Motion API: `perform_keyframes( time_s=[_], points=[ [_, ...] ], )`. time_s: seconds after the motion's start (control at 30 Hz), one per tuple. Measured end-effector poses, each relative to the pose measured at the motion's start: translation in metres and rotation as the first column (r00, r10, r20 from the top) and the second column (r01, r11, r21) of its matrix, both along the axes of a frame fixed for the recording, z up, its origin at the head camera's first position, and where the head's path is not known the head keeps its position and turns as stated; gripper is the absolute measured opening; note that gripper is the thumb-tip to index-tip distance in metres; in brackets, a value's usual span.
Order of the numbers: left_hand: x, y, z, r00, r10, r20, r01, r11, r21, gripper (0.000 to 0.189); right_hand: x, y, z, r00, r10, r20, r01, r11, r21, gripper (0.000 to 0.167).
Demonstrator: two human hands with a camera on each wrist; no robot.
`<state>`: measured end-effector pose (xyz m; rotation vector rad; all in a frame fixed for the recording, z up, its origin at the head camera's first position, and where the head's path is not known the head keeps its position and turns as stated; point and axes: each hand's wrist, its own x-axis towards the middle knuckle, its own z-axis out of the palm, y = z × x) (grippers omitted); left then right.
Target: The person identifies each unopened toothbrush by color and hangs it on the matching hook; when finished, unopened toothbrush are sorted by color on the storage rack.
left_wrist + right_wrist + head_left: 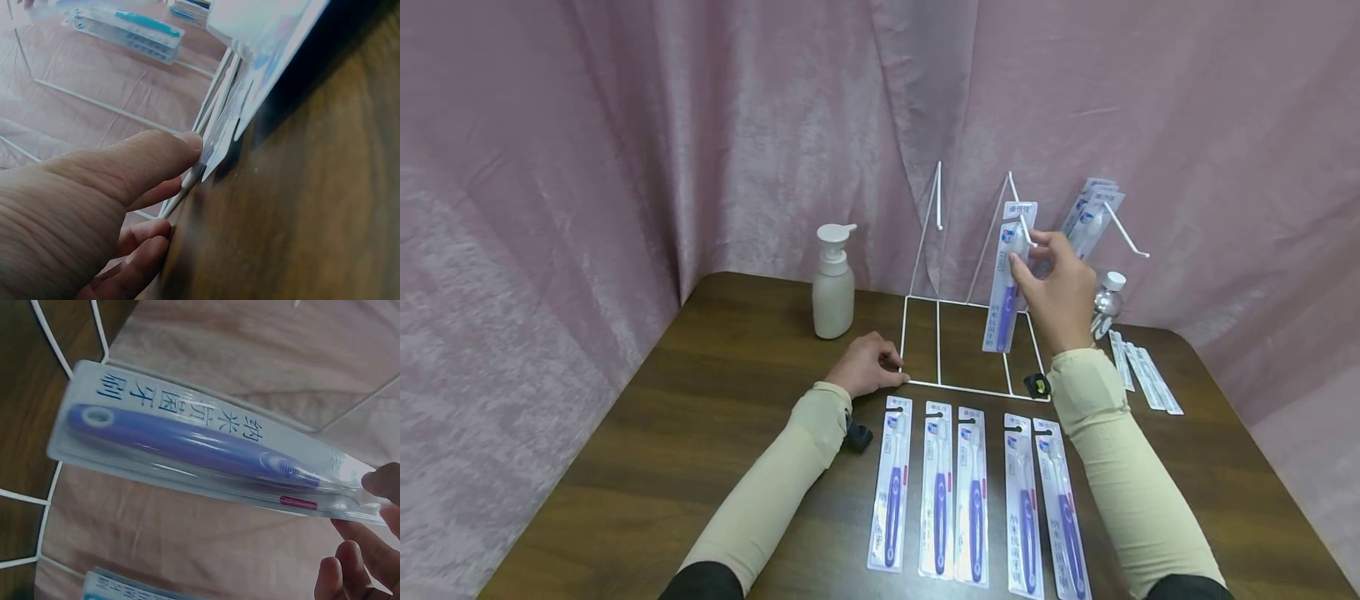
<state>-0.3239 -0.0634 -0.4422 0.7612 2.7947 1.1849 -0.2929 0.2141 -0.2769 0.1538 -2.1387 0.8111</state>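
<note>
My right hand pinches the upper part of a packaged toothbrush, with a purple handle facing the right wrist camera. The pack tilts in front of the middle hook of a white wire rack, and the hook's end sticks out past the card's top. At the rack's front left corner, my left hand grips the wire between thumb and fingers. Several more packaged toothbrushes lie in a row just in front of the rack.
More packs hang on the right hook; the left hook is bare. A pump bottle stands left of the rack. On the right are a small white-capped bottle and several slim packs. A pink curtain hangs behind.
</note>
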Motion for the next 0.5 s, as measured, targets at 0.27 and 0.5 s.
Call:
perform_keyframes(
  time_s=[0.27, 0.5],
  points=[
    [-0.001, 0.007, -0.005, 1.000, -0.011, -0.012, 0.011, 1.000, 0.001, 0.017, -0.053, 0.005, 0.003, 0.999, -0.047, 0.018, 0.048, 0.997, -0.059, 0.040],
    [0.000, 0.009, -0.007, 1.000, -0.001, 0.001, 0.001, 1.000, 0.005, 0.018, -0.075, 0.005, 0.004, 0.996, -0.082, 0.037, 0.084, 0.996, -0.030, 0.043]
  ],
)
